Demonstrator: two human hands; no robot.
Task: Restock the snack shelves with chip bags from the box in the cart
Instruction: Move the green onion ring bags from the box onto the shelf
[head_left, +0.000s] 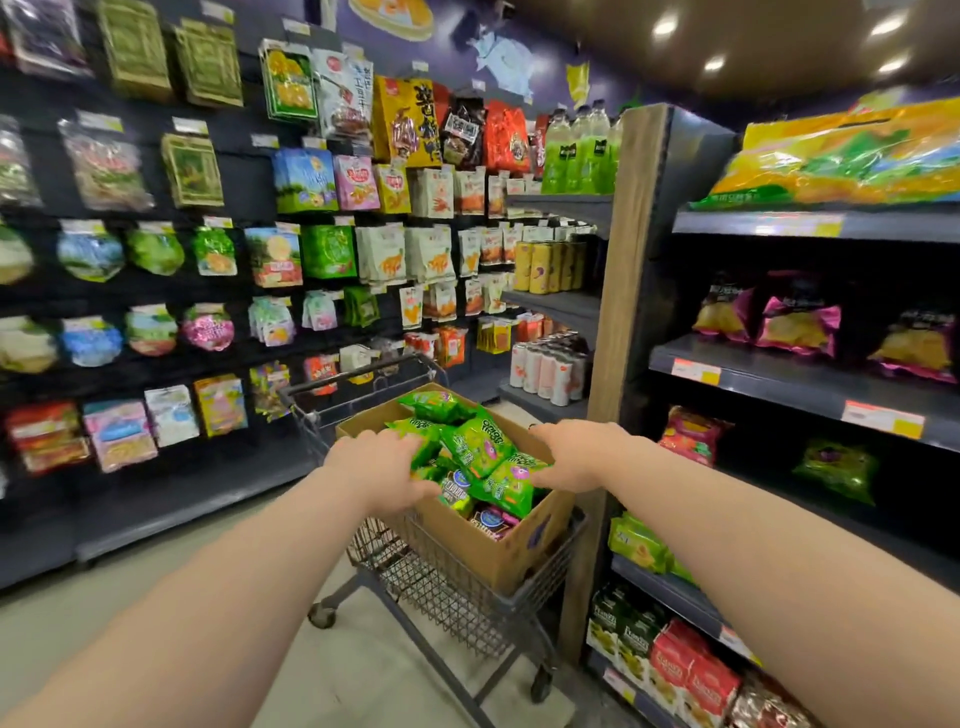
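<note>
While the left hand grips green chip bags atop the box, the right hand has an indeterminate hold; uneven squeezing could spill bags beside the box.

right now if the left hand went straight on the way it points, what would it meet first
The green chip bags piled in the cardboard box; the left hand seems right at their edge, though depth is unclear.

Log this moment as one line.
phase: picking | left hand on green chip bags | right hand on same bags | box in cart
</note>
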